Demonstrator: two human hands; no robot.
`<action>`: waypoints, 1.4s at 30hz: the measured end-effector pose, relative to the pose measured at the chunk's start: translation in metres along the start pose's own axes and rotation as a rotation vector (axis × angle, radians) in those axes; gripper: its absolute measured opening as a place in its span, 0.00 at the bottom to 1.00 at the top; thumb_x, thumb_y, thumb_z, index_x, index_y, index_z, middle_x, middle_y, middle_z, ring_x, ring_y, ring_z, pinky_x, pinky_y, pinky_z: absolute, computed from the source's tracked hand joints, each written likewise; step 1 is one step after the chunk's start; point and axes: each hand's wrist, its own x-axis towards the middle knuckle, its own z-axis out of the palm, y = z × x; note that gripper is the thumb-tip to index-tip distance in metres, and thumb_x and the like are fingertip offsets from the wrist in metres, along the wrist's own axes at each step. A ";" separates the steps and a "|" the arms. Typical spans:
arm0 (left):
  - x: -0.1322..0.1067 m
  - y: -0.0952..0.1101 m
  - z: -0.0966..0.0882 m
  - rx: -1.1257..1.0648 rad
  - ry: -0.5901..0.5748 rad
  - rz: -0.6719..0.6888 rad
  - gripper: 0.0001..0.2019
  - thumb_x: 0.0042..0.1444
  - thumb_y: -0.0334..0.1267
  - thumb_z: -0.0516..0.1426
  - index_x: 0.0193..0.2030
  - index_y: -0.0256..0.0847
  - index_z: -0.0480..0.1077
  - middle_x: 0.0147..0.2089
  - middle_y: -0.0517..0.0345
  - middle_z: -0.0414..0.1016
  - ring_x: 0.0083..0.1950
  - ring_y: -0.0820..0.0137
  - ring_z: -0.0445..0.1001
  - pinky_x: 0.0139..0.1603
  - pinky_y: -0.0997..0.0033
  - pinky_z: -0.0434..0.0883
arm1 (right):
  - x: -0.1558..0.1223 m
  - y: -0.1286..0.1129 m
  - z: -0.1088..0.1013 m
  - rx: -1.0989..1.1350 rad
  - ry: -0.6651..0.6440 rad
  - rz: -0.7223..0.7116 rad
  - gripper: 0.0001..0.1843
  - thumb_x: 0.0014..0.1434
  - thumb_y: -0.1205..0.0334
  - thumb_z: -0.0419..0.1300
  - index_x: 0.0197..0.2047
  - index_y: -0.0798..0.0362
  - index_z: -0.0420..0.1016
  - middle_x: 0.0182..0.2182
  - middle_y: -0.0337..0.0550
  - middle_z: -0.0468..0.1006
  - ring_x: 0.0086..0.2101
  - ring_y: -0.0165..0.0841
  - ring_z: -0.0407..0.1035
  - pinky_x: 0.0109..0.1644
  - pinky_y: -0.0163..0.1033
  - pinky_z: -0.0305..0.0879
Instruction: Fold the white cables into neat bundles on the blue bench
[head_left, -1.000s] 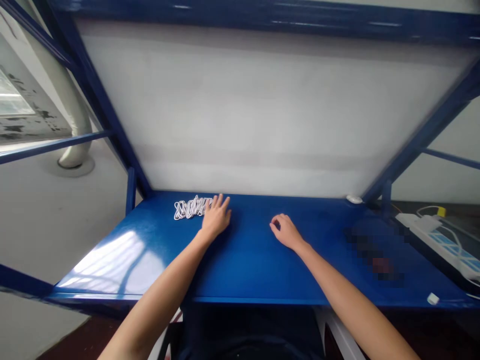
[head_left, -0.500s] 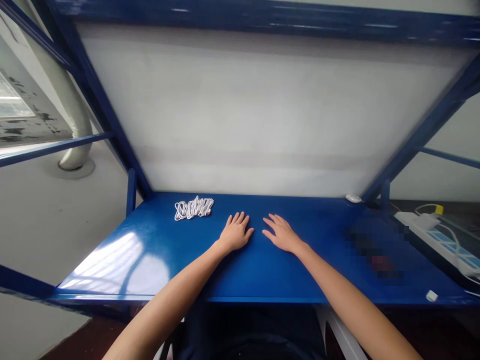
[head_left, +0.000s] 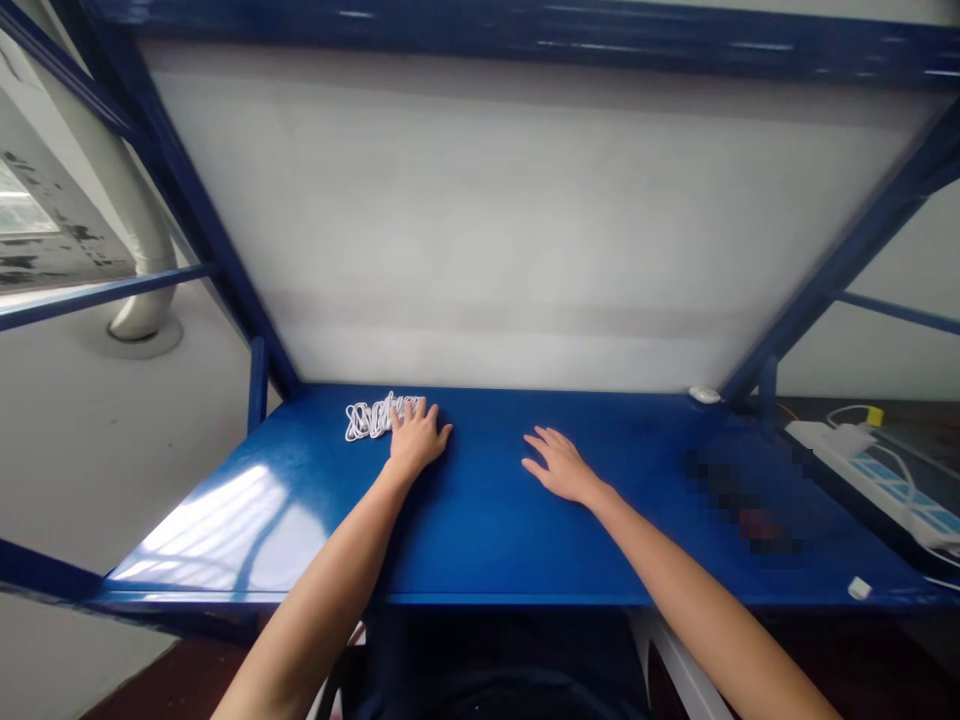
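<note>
Several bundles of white cable lie in a row at the back left of the blue tabletop. My left hand is over the right end of this row, with its fingers spread and partly covering the cables. Whether the fingertips touch the cables I cannot tell. Near the middle of the tabletop, my right hand rests palm down with its fingers stretched out, apart from the cables and holding nothing.
A white power strip with plugs and cords runs along the right side. A small white block lies at the front right, and a white rounded object at the back right. Behind the tabletop stands a white panel in a blue frame.
My left hand has moved left from the middle of the tabletop to the right end of the cable row. My right hand has stayed in place.
</note>
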 end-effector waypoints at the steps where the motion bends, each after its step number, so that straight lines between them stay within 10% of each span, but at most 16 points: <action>1: 0.002 -0.006 0.000 0.002 -0.011 -0.005 0.25 0.60 0.51 0.47 0.57 0.37 0.67 0.65 0.40 0.60 0.66 0.46 0.55 0.64 0.37 0.40 | 0.000 0.000 0.000 0.002 -0.002 0.001 0.37 0.63 0.37 0.41 0.67 0.50 0.55 0.68 0.47 0.47 0.66 0.44 0.37 0.66 0.49 0.38; 17: 0.003 0.001 0.000 -0.081 -0.091 0.113 0.20 0.61 0.44 0.47 0.51 0.33 0.70 0.61 0.39 0.63 0.62 0.51 0.61 0.61 0.55 0.59 | 0.000 0.002 0.000 0.027 0.036 -0.021 0.35 0.63 0.39 0.43 0.66 0.51 0.58 0.67 0.49 0.50 0.66 0.46 0.40 0.66 0.53 0.42; 30: -0.001 0.022 -0.004 -0.216 -0.012 0.145 0.23 0.62 0.43 0.47 0.60 0.33 0.63 0.66 0.38 0.58 0.66 0.53 0.56 0.64 0.55 0.55 | 0.001 0.002 0.001 0.023 0.038 -0.016 0.34 0.63 0.40 0.45 0.65 0.51 0.59 0.67 0.49 0.51 0.66 0.46 0.41 0.66 0.53 0.42; 36: 0.002 0.009 0.005 -0.324 -0.210 0.099 0.28 0.63 0.45 0.46 0.66 0.31 0.54 0.69 0.36 0.51 0.70 0.56 0.49 0.66 0.53 0.50 | 0.002 0.005 0.002 0.024 0.041 -0.025 0.34 0.63 0.41 0.45 0.65 0.51 0.58 0.67 0.50 0.51 0.66 0.47 0.41 0.66 0.54 0.43; 42: -0.012 0.045 0.003 -0.422 -0.324 0.277 0.28 0.64 0.43 0.43 0.69 0.37 0.48 0.71 0.43 0.47 0.71 0.63 0.44 0.68 0.55 0.48 | 0.005 0.004 0.010 -0.014 0.156 -0.076 0.28 0.63 0.46 0.49 0.61 0.51 0.66 0.63 0.51 0.60 0.63 0.45 0.49 0.65 0.54 0.46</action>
